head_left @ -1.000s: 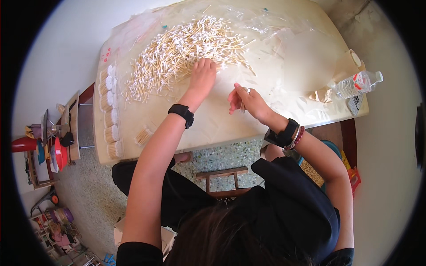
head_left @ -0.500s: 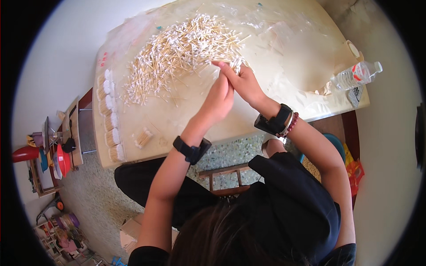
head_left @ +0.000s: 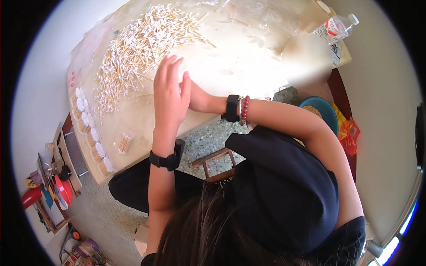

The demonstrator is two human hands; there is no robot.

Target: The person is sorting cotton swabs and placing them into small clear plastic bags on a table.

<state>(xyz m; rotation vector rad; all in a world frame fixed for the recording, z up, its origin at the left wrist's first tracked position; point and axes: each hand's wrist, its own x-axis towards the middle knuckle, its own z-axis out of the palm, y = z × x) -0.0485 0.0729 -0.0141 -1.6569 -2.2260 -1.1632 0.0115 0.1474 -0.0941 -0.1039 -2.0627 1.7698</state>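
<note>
Both hands have drawn back from the heap of cotton swabs (head_left: 142,53) and now meet at its 5 o'clock edge. Left hand (head_left: 171,95) stands fingers up, covering the right hand (head_left: 197,99); whether either grip holds swabs cannot be told. Heap lies on the worktop (head_left: 239,66). Bundled swabs (head_left: 91,133) line the 9 o'clock edge. Water bottle (head_left: 335,29) lies at 2 o'clock.

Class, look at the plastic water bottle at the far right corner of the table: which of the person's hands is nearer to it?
Right. The right hand lies behind the left hand, on the side toward the water bottle; both are far from it, by the cotton swab pile.
</note>
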